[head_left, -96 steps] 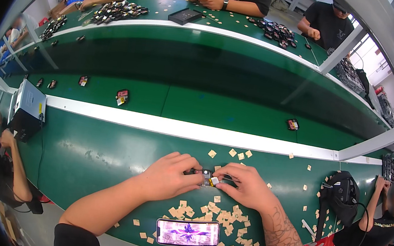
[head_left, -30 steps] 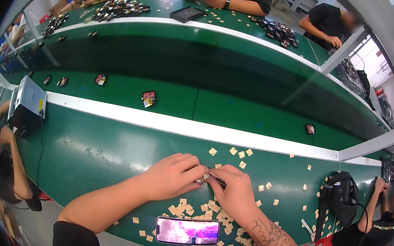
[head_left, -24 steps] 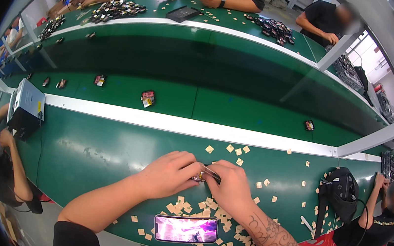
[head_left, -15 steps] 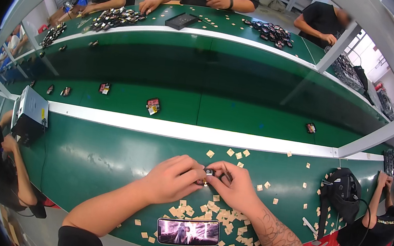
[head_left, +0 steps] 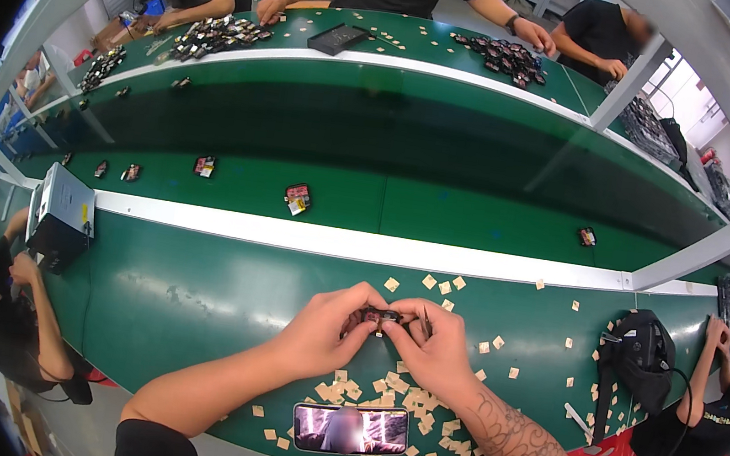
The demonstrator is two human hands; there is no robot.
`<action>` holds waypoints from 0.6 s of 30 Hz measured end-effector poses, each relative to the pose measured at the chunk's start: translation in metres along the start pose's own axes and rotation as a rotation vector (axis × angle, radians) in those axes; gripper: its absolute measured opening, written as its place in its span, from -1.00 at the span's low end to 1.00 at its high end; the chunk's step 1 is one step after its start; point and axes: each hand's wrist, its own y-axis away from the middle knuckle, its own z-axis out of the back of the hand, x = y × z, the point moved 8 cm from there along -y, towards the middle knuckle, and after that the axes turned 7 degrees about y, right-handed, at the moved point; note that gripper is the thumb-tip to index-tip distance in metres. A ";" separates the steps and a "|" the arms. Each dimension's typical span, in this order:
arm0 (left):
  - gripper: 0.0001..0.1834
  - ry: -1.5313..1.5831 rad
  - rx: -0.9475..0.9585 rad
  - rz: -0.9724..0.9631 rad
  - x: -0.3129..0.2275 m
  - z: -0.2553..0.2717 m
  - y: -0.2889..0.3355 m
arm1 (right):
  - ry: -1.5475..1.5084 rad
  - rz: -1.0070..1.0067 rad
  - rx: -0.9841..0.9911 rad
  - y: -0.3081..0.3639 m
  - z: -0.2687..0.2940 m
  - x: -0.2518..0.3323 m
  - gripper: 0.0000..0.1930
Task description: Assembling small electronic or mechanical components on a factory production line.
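Both my hands meet over the green bench and hold one small black electronic part (head_left: pixel 384 317), with a bit of pink and metal showing. My left hand (head_left: pixel 326 326) pinches its left end between thumb and fingers. My right hand (head_left: pixel 434 346) closes on the right end, and a thin dark tool (head_left: pixel 425 325) lies across its fingers, too small to name. The part's underside is hidden by my fingers. Small beige squares (head_left: pixel 395 382) are scattered just below and right of my hands. A phone (head_left: pixel 350 430) playing a video lies nearest my body.
Beyond the white rail (head_left: pixel 336 241), a lower green strip carries several small parts, one a black-and-red part (head_left: pixel 297 199). A metal box (head_left: pixel 63 211) stands left; a black bag (head_left: pixel 638 356) with a cable lies right. Co-workers sit around, with piles of parts (head_left: pixel 507 60) on the far bench.
My left fingers have shifted from covering the part to gripping its left end, so both thumbs now sit on it. Across the bench, a co-worker's hand has reached out to the pile at right.
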 end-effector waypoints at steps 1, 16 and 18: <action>-0.70 -0.010 0.004 -0.009 0.001 -0.001 0.000 | 0.025 -0.012 0.013 -0.001 0.001 -0.002 -0.79; -0.40 -0.181 0.042 -0.162 -0.004 -0.008 -0.004 | 0.104 0.036 -0.021 -0.005 0.016 -0.009 -0.78; -0.44 -0.223 0.012 -0.238 -0.008 -0.005 -0.013 | 0.150 0.174 -0.148 -0.006 0.025 -0.004 -0.72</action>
